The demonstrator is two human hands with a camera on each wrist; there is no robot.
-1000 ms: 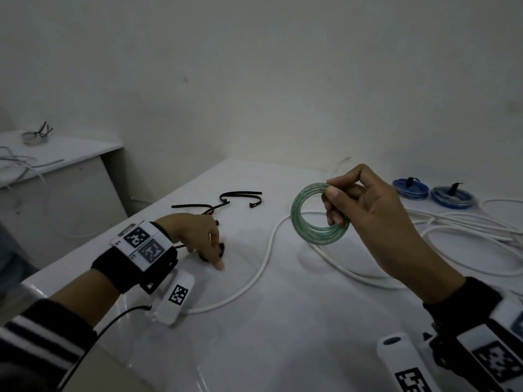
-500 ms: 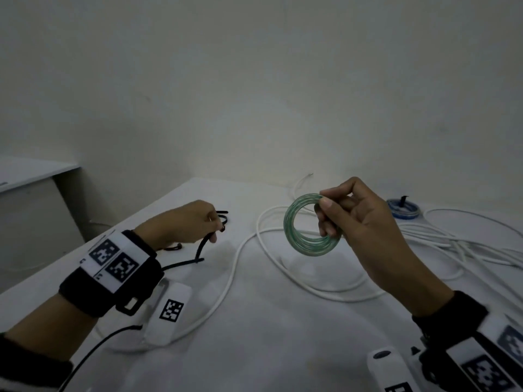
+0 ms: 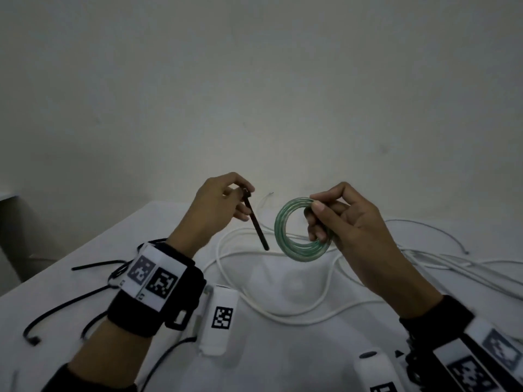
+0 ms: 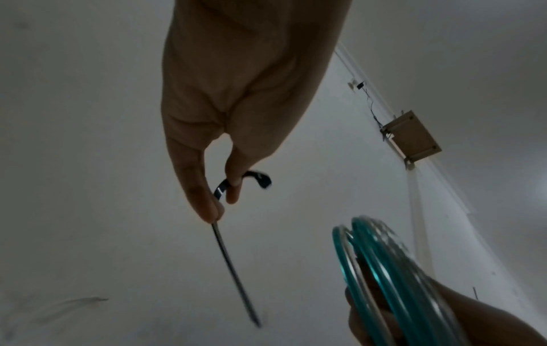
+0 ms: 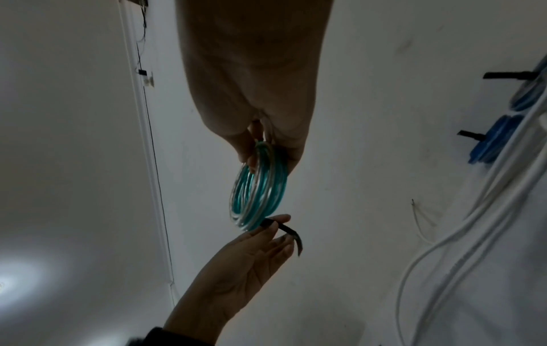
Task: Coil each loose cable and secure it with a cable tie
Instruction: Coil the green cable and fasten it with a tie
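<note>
1. Leftmost, spare ties are seen lying loose on the worktop, near its left edge.
2. A black tie is pinched near its head by the thumb and fingers of the left hand, held in the air with its free tail pointing down toward the coil.
3. The green coil is gripped at its right side by the curled fingers and thumb of the right hand; it is held upright above the worktop, close beside the tie but apart from it.
4. This coil is judged wound but not yet tied; the tail has still to be passed through the ring and cinched.
5. White cables lie loose across the worktop and are judged still to be coiled.
6. Far right, two blue coils with black ties round them are shown in the right wrist view, apparently finished.
7. Open air is left between and above the hands; below, the white cables could be snagged.
</note>
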